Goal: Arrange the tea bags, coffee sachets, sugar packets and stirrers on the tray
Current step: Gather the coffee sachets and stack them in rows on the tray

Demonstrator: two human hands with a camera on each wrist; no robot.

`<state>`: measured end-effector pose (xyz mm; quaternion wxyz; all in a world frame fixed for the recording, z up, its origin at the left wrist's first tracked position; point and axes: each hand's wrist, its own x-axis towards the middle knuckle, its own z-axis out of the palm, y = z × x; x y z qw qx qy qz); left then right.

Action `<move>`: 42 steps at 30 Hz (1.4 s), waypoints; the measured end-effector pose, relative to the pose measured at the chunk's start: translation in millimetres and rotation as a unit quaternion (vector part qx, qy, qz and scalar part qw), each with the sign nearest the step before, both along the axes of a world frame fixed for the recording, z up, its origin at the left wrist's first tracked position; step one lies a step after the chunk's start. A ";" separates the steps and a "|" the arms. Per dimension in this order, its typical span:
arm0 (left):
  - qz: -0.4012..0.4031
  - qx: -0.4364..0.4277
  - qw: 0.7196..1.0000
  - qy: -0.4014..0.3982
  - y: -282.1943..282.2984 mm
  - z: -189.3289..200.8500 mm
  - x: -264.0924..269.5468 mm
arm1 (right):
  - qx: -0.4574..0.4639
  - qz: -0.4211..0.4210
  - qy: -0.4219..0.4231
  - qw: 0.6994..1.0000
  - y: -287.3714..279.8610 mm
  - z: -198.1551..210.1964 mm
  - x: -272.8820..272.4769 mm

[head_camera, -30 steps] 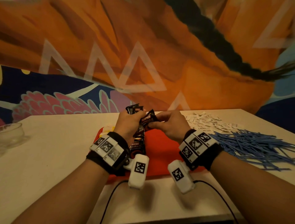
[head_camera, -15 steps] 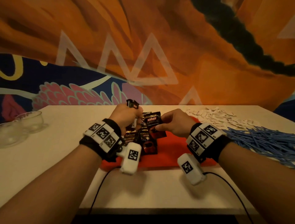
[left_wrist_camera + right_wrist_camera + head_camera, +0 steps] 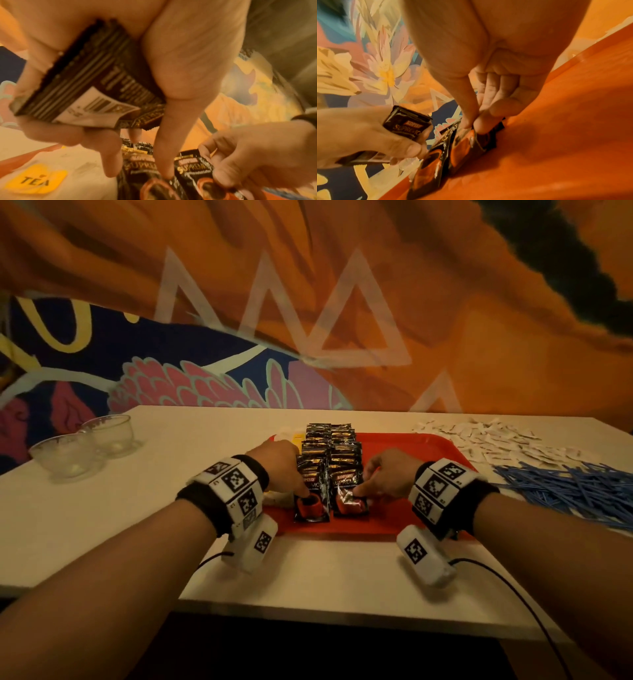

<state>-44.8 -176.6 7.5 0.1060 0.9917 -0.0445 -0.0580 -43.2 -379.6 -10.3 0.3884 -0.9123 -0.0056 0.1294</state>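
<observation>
Black coffee sachets lie in two overlapping rows (image 3: 330,446) down the middle of the red tray (image 3: 431,450). My left hand (image 3: 282,465) grips a stack of sachets (image 3: 82,86) in its palm, and its thumb presses on the front sachet of the left row (image 3: 312,503). At the front of the right row, my right hand (image 3: 378,479) pinches a sachet (image 3: 349,494) between thumb and forefinger, low on the tray. White tea bags with yellow tags (image 3: 36,178) lie on the tray's left side, mostly hidden behind my left hand in the head view.
A heap of white sugar packets (image 3: 496,440) lies right of the tray, with a pile of blue stirrers (image 3: 582,491) in front of it. Two glass bowls (image 3: 68,457) (image 3: 111,433) stand at the far left of the white table (image 3: 171,474). Wrist cables trail over the near edge.
Both hands have come down from above the tray onto the sachet rows. The sachet in my right hand now lies at the front of the right row.
</observation>
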 end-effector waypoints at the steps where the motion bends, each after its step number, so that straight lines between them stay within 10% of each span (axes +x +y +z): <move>1: -0.002 0.013 1.000 0.006 -1.4 -1.7 -0.8 | -0.004 -0.003 0.001 1.000 2.2 -0.6 -1.1; 42: -0.013 -0.026 1.000 -0.002 -1.9 0.2 4.6 | -0.001 -0.033 -0.019 0.999 3.0 -2.6 -1.7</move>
